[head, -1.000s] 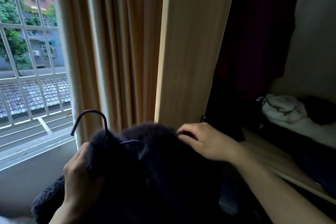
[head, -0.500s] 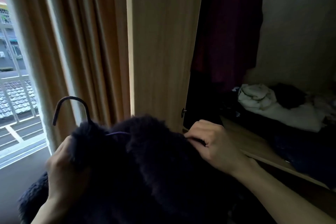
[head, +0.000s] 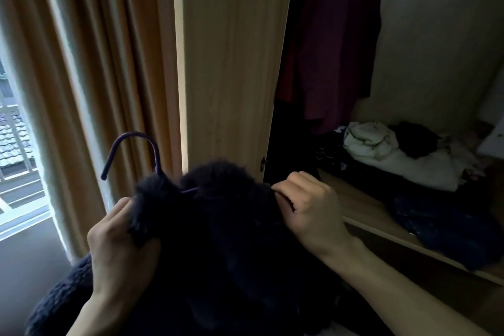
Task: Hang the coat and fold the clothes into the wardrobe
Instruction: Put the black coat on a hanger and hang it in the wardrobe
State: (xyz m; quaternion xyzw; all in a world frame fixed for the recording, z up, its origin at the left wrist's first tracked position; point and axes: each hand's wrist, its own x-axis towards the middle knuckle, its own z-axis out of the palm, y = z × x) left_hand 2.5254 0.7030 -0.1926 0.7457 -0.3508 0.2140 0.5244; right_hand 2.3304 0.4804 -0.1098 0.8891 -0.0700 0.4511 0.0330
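A: Head view first: what does the wardrobe (head: 231, 63) hold?

B: In the upper right of the frame a dark red garment (head: 332, 43) hangs inside. On the shelf (head: 362, 210) at right centre lies a crumpled white cloth (head: 376, 144), a black item (head: 414, 138) touching it behind, and a dark blue bundle (head: 447, 224) nearer the shelf's front edge.

A: And the coat?

B: The coat (head: 231, 248), dark and fleecy, fills the lower centre, already on a purple hanger (head: 131, 148) whose hook sticks up left of centre, in front of the curtain (head: 103, 76).

A: The hands?

B: The left hand (head: 120, 248) has its grip clenched on the coat's collar beside the hook. The right hand (head: 311, 207) pinches the fleece at the other shoulder, grip closed on it.

A: Room to move?

B: The wardrobe's pale wooden panel edge stands just above the coat; right of it the opening is dark, with bare shelf wood between the right hand and the blue bundle. The window (head: 16, 158) sits at far left.
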